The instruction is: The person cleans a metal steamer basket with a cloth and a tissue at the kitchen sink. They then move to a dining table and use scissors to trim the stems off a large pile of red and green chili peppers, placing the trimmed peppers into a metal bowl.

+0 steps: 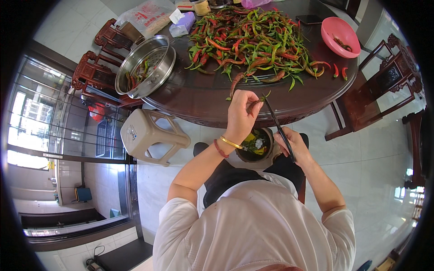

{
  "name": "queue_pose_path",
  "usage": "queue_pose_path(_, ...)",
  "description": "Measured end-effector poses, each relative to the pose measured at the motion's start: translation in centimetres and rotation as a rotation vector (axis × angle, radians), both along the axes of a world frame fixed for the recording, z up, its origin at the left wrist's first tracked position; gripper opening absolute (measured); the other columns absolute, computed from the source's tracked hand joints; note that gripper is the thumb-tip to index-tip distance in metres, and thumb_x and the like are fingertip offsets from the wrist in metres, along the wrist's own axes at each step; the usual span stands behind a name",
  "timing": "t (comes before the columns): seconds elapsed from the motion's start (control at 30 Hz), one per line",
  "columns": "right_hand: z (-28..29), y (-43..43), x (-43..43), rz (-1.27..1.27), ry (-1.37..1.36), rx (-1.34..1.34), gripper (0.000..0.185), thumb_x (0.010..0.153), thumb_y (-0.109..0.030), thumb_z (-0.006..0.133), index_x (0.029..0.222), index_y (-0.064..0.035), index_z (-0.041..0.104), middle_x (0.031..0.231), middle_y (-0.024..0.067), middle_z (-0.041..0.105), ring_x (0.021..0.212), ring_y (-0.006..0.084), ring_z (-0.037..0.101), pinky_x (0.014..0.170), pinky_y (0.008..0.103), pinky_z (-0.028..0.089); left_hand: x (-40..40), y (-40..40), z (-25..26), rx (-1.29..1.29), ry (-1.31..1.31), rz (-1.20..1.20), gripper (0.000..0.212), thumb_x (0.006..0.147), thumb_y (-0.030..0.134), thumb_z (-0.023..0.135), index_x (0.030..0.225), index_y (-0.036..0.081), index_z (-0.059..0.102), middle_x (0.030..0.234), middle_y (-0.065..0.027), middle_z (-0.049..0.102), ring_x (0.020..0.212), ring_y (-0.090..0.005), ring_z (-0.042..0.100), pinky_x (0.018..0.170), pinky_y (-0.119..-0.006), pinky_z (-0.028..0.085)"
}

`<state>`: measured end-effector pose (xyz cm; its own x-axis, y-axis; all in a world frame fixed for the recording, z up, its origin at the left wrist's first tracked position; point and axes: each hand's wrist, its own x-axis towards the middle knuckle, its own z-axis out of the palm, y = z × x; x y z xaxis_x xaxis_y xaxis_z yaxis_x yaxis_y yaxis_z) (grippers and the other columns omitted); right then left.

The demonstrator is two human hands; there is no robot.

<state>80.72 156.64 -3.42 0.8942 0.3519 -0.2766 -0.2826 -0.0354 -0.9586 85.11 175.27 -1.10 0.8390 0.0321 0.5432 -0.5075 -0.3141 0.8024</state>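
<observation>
My left hand (241, 110) pinches a small chilli pepper (251, 114); its reddish body is mostly hidden by the fingers, and the green stem end pokes out to the right. My right hand (296, 147) grips black-handled scissors (277, 122), their blades pointing up at that stem. Whether the blades touch it, I cannot tell. Both hands are at the near edge of a dark wooden table (200, 100). Just beyond my left hand lies a long brownish-red chilli (236, 83), in front of a large heap of red and green chillies (251, 44) with leaves.
Left on the table, a steel steamer pot (169, 62) holds some chillies. A pink bowl (342, 28) with a few dark pieces stands right, near a phone (308, 19). Between my legs is a waste bin (272, 140). A beige plastic stool (135, 135) and carved wooden chairs (366, 98) flank the table.
</observation>
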Motion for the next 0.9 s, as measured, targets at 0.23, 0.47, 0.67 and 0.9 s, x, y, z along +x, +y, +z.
queue_pose_path(0.23, -0.7, -1.1, 0.4, 0.009, 0.171, 0.138, 0.037, 0.084, -0.039, 0.063, 0.072, -0.0064, 0.049, 0.052, -0.004, 0.04, 0.039, 0.0051, 0.036, 0.035, 0.0213, 0.029, 2.2, 1.8, 0.2, 0.152, 0.071, 0.044, 0.012, 0.093, 0.009, 0.044, 0.096, 0.002, 0.052, 0.068, -0.006, 0.054, 0.06, -0.0136, 0.055, 0.059, -0.026, 0.045)
queue_pose_path(0.47, -0.9, -1.2, 0.6, -0.007, 0.223, 0.13, 0.033, 0.087, -0.035, 0.06, 0.074, -0.0062, 0.048, 0.052, -0.0031, 0.041, 0.037, 0.0058, 0.037, 0.033, 0.0201, 0.028, 8.6, 7.2, -1.8, 0.474, -0.062, 0.455, 0.016, 0.093, 0.014, 0.045, 0.096, 0.003, 0.056, 0.061, -0.0054, 0.048, 0.051, -0.0177, 0.048, 0.049, -0.031, 0.039)
queue_pose_path(0.67, -0.8, -1.9, 0.4, -0.017, 0.238, 0.145, 0.034, 0.087, -0.034, 0.06, 0.074, -0.0045, 0.05, 0.051, -0.003, 0.04, 0.038, 0.0058, 0.037, 0.034, 0.0209, 0.028, 8.3, 10.9, 0.3, -0.415, 0.094, 0.026, 0.016, 0.093, 0.014, 0.05, 0.09, 0.002, 0.06, 0.066, 0.0042, 0.046, 0.057, -0.002, 0.04, 0.049, -0.017, 0.031)
queue_pose_path(0.9, -1.1, -2.0, 0.4, 0.026, 0.245, 0.143, 0.033, 0.087, -0.033, 0.06, 0.075, -0.0035, 0.052, 0.051, -0.0023, 0.041, 0.038, 0.0059, 0.037, 0.034, 0.0207, 0.028, 3.6, 15.2, 3.1, 0.809, 0.189, 0.196, 0.02, 0.079, 0.02, 0.063, 0.093, 0.005, 0.06, 0.09, -0.0084, 0.059, 0.081, -0.0243, 0.058, 0.073, -0.035, 0.047)
